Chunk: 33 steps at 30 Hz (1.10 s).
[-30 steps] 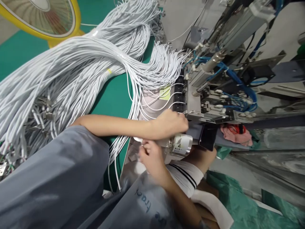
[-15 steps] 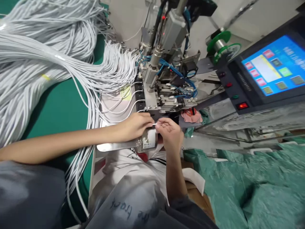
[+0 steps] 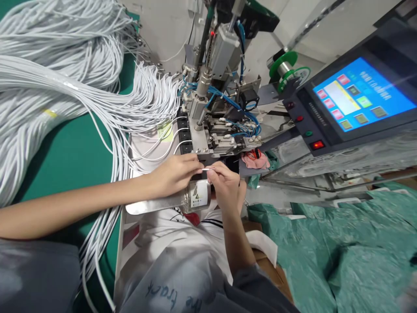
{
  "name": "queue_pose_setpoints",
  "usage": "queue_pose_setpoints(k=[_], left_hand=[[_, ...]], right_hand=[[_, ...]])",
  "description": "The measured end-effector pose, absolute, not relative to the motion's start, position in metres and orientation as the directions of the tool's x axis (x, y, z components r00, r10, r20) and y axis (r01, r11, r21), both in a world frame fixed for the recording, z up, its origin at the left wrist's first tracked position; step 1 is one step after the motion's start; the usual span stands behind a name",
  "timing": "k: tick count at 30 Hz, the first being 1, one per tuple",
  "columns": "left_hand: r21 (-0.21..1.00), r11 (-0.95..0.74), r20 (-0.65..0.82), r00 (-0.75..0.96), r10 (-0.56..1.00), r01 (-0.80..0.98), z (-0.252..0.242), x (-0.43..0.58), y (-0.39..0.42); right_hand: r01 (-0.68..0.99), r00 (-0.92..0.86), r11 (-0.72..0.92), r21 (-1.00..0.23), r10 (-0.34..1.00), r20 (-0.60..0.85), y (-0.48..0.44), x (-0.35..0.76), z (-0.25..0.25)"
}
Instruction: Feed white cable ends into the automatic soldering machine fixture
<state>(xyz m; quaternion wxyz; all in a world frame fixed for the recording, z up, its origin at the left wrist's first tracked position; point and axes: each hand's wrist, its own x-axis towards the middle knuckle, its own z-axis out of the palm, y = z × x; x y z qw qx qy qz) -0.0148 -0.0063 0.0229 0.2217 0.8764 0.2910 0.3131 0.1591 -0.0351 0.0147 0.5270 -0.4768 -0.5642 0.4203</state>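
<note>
Barely apart, left hand (image 3: 176,173), right hand (image 3: 226,183) pinch white wire (image 3: 205,169) beside machine (image 3: 198,108) edge

Short stretch of thin white cable (image 3: 205,169), nearly level, between left fingers (image 3: 195,165) and right fingers (image 3: 213,175)

Cable bundle (image 3: 35,69) cut off at left, pinched wire (image 3: 205,169) mostly hidden, screen lettering (image 3: 374,85) blurred

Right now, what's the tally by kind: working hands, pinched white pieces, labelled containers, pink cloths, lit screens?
Working hands: 2, left hand, right hand
Pinched white piece: 1
Labelled container: 1
Pink cloth: 1
Lit screen: 1
Total: 6
</note>
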Motion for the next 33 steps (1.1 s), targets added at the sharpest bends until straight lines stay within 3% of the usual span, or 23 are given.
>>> queue_pose_setpoints(k=[4,8,13,16,20,23,25,30,33], left_hand=[[0.586,-0.737,0.395,0.674,0.624,0.338,0.02,-0.014,-0.003],[0.556,-0.754,0.459,0.627,0.629,0.35,0.017,-0.01,-0.006],[0.557,-0.758,0.54,0.546,0.641,0.34,0.013,-0.007,-0.011],[0.532,-0.766,0.535,0.558,0.634,0.361,0.015,-0.008,-0.011],[0.271,-0.848,0.49,0.693,0.529,0.455,0.021,-0.011,-0.008],[0.121,-0.872,0.462,0.751,0.473,0.475,0.023,-0.013,-0.006],[0.184,-0.849,0.459,0.721,0.519,0.495,0.02,-0.011,-0.006],[0.557,-0.715,0.456,0.565,0.688,0.422,0.009,-0.005,-0.008],[0.58,-0.696,0.355,0.638,0.684,0.424,0.007,-0.004,-0.007]], right_hand=[[0.146,-0.097,0.128,-0.981,0.989,0.115,-0.029,0.169,0.024],[0.116,-0.084,0.063,-0.991,0.995,0.053,-0.028,0.168,0.022],[0.034,0.043,0.099,-0.995,0.994,0.1,-0.037,0.152,0.011],[0.152,0.108,0.188,-0.97,0.973,0.205,-0.043,0.146,0.01],[0.486,0.028,0.31,-0.817,0.929,0.369,-0.043,0.153,0.023],[0.534,-0.086,0.339,-0.775,0.933,0.349,-0.037,0.157,0.026],[0.487,-0.062,0.342,-0.804,0.931,0.359,-0.034,0.155,0.022],[0.413,0.112,0.335,-0.847,0.904,0.413,-0.034,0.143,0.004],[0.405,0.11,0.272,-0.873,0.933,0.342,-0.034,0.149,-0.007]])
